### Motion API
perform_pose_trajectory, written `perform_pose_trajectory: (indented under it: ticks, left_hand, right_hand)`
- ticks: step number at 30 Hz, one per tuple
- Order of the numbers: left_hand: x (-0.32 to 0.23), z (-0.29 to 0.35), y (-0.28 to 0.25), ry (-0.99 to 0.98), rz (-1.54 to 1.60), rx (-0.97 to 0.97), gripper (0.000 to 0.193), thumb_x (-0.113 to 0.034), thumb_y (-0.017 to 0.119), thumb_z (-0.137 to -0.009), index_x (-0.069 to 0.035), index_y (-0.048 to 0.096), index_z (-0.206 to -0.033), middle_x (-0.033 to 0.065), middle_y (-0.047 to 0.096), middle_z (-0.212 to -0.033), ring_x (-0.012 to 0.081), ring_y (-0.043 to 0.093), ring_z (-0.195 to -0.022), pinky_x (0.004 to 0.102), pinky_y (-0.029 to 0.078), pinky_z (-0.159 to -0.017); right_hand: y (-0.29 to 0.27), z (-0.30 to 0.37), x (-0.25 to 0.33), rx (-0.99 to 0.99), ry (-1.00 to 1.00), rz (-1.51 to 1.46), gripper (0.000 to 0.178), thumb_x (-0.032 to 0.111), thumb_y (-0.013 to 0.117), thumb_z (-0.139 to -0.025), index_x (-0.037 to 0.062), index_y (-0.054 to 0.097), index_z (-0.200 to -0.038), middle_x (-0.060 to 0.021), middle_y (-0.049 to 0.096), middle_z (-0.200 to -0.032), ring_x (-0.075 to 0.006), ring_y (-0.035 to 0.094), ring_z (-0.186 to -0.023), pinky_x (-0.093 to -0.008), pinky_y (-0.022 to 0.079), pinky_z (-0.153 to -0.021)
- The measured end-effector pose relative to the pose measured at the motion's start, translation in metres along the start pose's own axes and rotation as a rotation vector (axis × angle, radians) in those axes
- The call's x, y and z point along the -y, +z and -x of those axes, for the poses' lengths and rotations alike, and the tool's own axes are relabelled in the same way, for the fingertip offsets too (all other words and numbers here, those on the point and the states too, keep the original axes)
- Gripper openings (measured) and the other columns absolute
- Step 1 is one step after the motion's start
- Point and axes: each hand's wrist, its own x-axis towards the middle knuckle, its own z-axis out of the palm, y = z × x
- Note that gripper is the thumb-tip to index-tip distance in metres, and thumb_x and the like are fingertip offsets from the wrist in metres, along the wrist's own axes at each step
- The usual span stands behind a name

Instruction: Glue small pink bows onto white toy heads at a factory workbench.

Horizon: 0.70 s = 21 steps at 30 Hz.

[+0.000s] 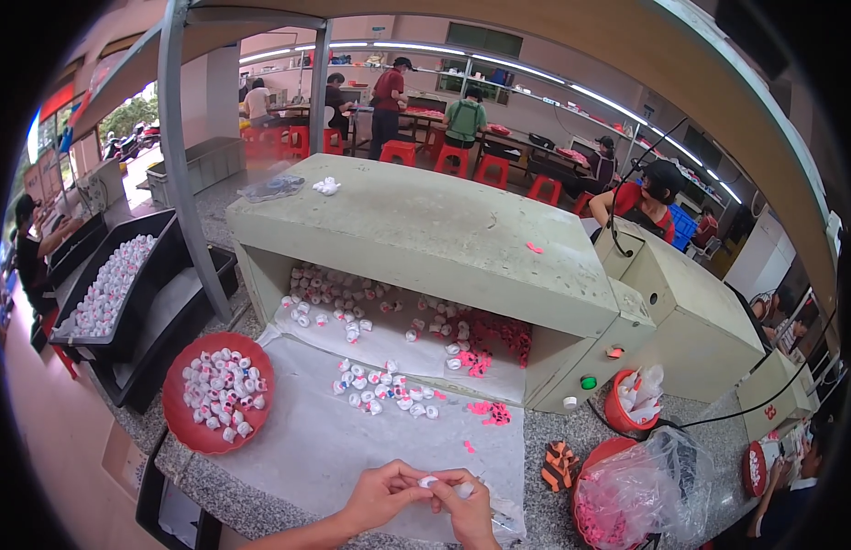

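Above the near edge of a white sheet (297,458), both hands meet. My left hand (381,495) pinches a small white rounded piece (428,481) between thumb and fingers. My right hand (468,513) closes on the same piece from the other side; another whitish object (463,490) shows in its fingers, its kind unclear. Beyond the hands lie white rounded pieces with pink marks (380,390) and flat bright pink pieces (490,412). More of both sit inside the pale green box-shaped machine (425,229). A red bowl (182,417) of the white pieces stands to the left.
Right of the sheet are orange-and-black pieces (559,466), a bowl of pink pieces (602,513) partly under a clear plastic bag (678,481), and a red bucket (627,422). Black crates (123,353) stand at left. A metal post (178,137) rises beside the machine. Several people work farther off.
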Motion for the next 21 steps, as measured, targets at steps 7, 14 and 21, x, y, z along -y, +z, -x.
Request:
perform_pose_trajectory:
  ticks: [7,14,21]
  left_hand:
    - [-0.001,0.000,0.001,0.005,0.033,0.002,0.021,0.003,0.056,-0.078,0.004,0.047,-0.097,0.0131,0.060,-0.085,0.0164,0.060,-0.080,0.0281,0.051,-0.071]
    - [0.005,-0.007,0.001,0.009,0.109,-0.053,0.019,-0.003,0.060,-0.078,0.002,0.051,-0.093,0.0082,0.061,-0.078,0.0109,0.060,-0.074,0.0238,0.050,-0.066]
    - [-0.001,-0.003,0.004,0.010,0.093,0.015,0.018,0.003,0.056,-0.078,0.004,0.048,-0.094,0.0121,0.059,-0.084,0.0170,0.061,-0.079,0.0290,0.052,-0.070]
  right_hand:
    - [0.001,0.000,-0.003,-0.017,0.001,-0.002,0.011,0.005,0.060,-0.077,-0.0015,0.055,-0.085,-0.0057,0.058,-0.070,-0.0078,0.051,-0.057,-0.0196,0.040,-0.049]
    - [-0.003,-0.006,-0.009,-0.027,-0.007,-0.025,0.013,0.006,0.060,-0.078,-0.0018,0.054,-0.088,-0.0062,0.058,-0.071,-0.0074,0.051,-0.057,-0.0198,0.041,-0.050]
    - [-0.007,-0.002,-0.011,-0.028,-0.046,-0.008,0.013,0.007,0.061,-0.078,-0.0021,0.053,-0.084,-0.0069,0.057,-0.070,-0.0087,0.051,-0.057,-0.0209,0.041,-0.050]
